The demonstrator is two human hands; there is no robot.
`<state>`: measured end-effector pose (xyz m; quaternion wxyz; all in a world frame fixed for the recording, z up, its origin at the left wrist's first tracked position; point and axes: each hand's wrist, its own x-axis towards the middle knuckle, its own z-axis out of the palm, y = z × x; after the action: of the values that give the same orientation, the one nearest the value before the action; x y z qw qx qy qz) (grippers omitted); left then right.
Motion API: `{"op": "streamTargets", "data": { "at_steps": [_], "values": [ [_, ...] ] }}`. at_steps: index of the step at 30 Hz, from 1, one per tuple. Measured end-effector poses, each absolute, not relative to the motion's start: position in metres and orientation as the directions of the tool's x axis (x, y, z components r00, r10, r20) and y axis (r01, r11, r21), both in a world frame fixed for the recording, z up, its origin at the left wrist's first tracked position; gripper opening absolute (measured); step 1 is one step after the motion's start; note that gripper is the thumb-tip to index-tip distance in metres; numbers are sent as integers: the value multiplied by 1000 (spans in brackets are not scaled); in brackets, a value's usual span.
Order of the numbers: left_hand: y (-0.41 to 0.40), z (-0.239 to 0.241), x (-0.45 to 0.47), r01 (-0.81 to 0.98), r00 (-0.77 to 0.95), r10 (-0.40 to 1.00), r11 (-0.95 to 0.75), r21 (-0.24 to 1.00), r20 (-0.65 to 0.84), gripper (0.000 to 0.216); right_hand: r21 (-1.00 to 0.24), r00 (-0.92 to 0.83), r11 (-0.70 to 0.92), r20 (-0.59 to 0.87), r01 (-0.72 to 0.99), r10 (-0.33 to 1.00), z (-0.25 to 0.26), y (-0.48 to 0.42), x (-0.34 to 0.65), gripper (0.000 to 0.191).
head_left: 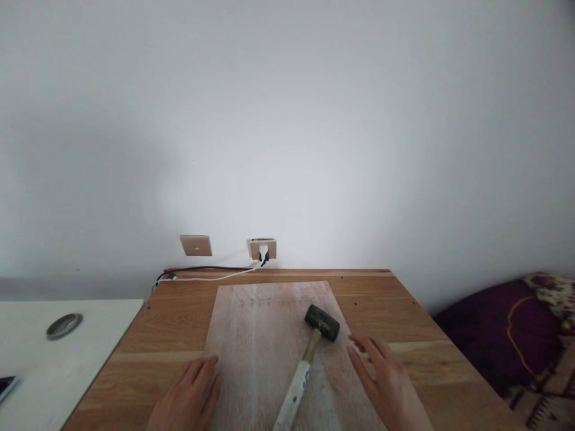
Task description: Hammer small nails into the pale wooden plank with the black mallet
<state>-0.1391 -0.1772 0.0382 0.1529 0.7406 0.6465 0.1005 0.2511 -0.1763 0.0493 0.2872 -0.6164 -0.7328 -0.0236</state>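
A pale, worn wooden board (245,359) lies flat on a wooden table. On it rests a mallet (299,380) with a black head and a white-wrapped handle, tilted with its head toward the far right. Along the board's far end runs a row of several small, thin nail-like pieces (260,300), too small to make out well. My left hand (188,392) is at the board's left edge, fingers stretched out and holding nothing. Beside the right edge is my right hand (381,380), its thumb and fingers apart, close to the mallet but not touching it.
The wooden table (148,338) meets a white wall. White and black cables (215,277) run along its back edge to a wall socket (264,249). At left stands a white surface with a round grey object (64,326). Purple fabric (494,335) lies at right.
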Motion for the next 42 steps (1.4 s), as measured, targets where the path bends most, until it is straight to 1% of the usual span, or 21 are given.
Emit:
{"op": "streamTargets", "data": {
  "at_steps": [1,3,5,7,9,11,12,14,18,21,23,25,27,29,30,32,33,34,36,38,42],
  "values": [
    [-171,41,-133,928,146,989,-131,350,-15,39,-323,-157,315,431,892,888,57,-170,231,26],
    [-161,43,-123,926,155,987,-157,344,34,39,-293,-378,488,360,822,853,64,-163,198,20],
    [-154,40,-116,918,185,981,-195,345,61,36,-269,-519,585,281,765,807,62,-163,179,19],
    [-150,36,-112,911,216,974,-228,343,73,35,-281,-574,612,211,739,791,56,-164,175,25],
    [-146,34,-109,912,238,969,-248,327,71,36,-313,-598,614,159,724,786,48,-165,182,39],
    [-142,33,-105,920,247,968,-248,304,44,38,-330,-615,621,137,711,776,40,-165,191,53],
    [-141,33,-103,925,246,969,-241,293,21,39,-327,-623,631,142,704,769,36,-164,195,55],
    [-139,33,-100,936,234,971,-215,278,-39,41,-306,-628,645,166,700,760,28,-165,202,53],
    [-137,33,-98,949,201,973,-164,268,-116,44,-282,-618,646,193,709,762,17,-169,210,51],
    [-136,39,-98,949,197,972,-156,276,-130,43,-268,-611,635,176,725,772,15,-173,214,56],
    [-133,48,-95,948,196,972,-154,278,-131,42,-270,-607,626,160,731,778,18,-175,215,55],
    [-127,61,-92,956,177,972,-133,263,-152,42,-299,-604,616,141,729,784,26,-176,214,50],
    [-115,73,-89,969,136,973,-92,228,-184,42,-363,-580,583,130,727,804,40,-171,212,40],
    [-96,85,-86,977,104,977,-65,205,-187,42,-450,-494,496,132,743,860,58,-157,210,27],
    [-86,89,-84,975,106,979,-69,210,-171,41,-491,-421,430,137,758,897,68,-147,209,26],
    [-64,96,-81,958,165,980,-133,253,-108,39,-525,-257,306,167,794,952,84,-120,207,32],
    [-54,99,-80,945,204,977,-178,275,-67,37,-510,-188,256,182,821,965,90,-104,206,32],
    [-45,100,-79,931,240,970,-221,290,-31,34,-479,-135,200,166,855,977,94,-89,205,31],
    [-32,99,-78,914,290,957,-279,295,8,27,-460,-108,164,145,872,983,99,-62,204,29],
    [-25,94,-78,915,304,953,-291,280,-2,22,-455,-108,150,117,878,987,98,-43,203,26],
    [-22,81,-81,903,340,940,-323,283,-14,26,-447,-100,118,66,887,993,92,-30,204,23]
  ]
}}
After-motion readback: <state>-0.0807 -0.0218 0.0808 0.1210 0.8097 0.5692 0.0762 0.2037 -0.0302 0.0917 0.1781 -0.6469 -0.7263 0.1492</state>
